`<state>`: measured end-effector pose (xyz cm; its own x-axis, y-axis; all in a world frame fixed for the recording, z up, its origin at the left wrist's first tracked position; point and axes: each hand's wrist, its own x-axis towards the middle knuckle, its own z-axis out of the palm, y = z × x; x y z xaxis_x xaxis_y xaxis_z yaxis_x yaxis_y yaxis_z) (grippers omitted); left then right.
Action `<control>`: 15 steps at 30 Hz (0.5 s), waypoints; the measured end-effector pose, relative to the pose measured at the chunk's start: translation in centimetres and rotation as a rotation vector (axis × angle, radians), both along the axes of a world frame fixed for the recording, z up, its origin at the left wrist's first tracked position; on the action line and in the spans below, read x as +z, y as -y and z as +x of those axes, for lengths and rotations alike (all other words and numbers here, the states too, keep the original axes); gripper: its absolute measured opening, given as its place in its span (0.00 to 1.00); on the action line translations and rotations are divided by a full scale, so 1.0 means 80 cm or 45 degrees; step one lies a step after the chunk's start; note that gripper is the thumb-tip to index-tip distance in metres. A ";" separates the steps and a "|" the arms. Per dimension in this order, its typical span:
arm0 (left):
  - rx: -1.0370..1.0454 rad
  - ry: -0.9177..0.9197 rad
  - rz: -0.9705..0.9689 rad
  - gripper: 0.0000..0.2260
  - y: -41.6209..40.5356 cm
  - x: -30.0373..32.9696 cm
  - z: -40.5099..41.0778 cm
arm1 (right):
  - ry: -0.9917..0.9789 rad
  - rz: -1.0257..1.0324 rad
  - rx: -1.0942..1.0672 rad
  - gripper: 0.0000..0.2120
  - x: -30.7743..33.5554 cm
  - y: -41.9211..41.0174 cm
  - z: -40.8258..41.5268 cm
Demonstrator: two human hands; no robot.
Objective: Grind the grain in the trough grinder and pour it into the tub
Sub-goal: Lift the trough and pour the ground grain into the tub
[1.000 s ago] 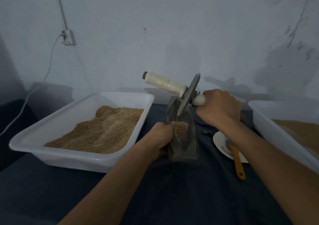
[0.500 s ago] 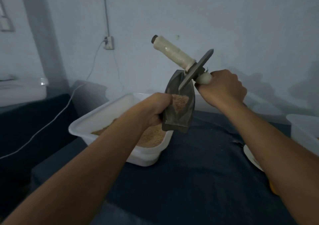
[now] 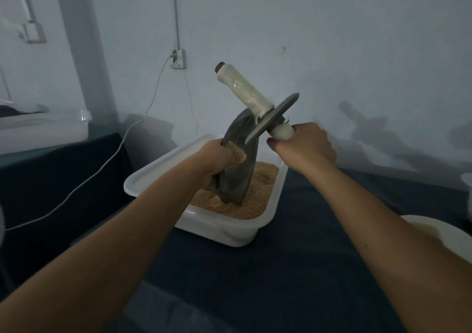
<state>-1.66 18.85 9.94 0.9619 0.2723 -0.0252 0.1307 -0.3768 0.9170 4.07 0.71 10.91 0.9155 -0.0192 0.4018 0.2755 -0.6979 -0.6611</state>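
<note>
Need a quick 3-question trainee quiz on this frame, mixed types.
1. True or false: the left hand grips the grey metal trough.
2. The trough's lower tip is over: A) the dark blue tablecloth B) the white plastic tub of ground grain.
3. What does the right hand hold?

Key: 1 true; 2 B; 3 one white-wrapped handle of the grey grinding wheel.

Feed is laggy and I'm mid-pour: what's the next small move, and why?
Probably tip the trough a little further. It already stands steeply over the white tub, low end at the grain pile, yet a clump of ground grain clings near the left hand. The right hand holds the wheel's handle clear.
</note>
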 end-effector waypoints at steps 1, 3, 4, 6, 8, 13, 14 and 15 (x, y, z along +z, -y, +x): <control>0.009 -0.008 0.005 0.13 0.001 -0.004 0.002 | -0.021 -0.001 0.012 0.13 -0.003 0.000 0.000; 0.041 0.023 0.088 0.12 0.005 -0.014 0.008 | -0.059 0.023 0.041 0.14 -0.011 -0.001 -0.001; 0.055 0.064 0.176 0.12 0.007 -0.020 0.012 | -0.078 0.038 0.052 0.14 -0.016 -0.002 0.000; 0.071 0.155 0.363 0.11 0.010 -0.031 0.019 | -0.111 0.071 0.060 0.14 -0.027 -0.003 0.000; 0.064 0.213 0.470 0.09 0.011 -0.037 0.022 | -0.138 0.110 0.049 0.14 -0.035 -0.002 0.001; 0.043 0.239 0.760 0.20 0.010 -0.045 0.024 | -0.163 0.206 0.044 0.13 -0.046 0.007 0.001; 0.047 0.231 0.802 0.23 0.009 -0.047 0.025 | -0.156 0.224 0.047 0.13 -0.047 0.009 0.001; 0.052 0.223 0.844 0.26 0.008 -0.049 0.026 | -0.151 0.237 0.047 0.13 -0.049 0.011 0.000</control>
<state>0.45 18.18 5.99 0.9250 0.2128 0.3147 0.0275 -0.8637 0.5032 4.09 -0.20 6.98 0.9576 -0.0488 0.2840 0.2112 -0.5517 -0.8068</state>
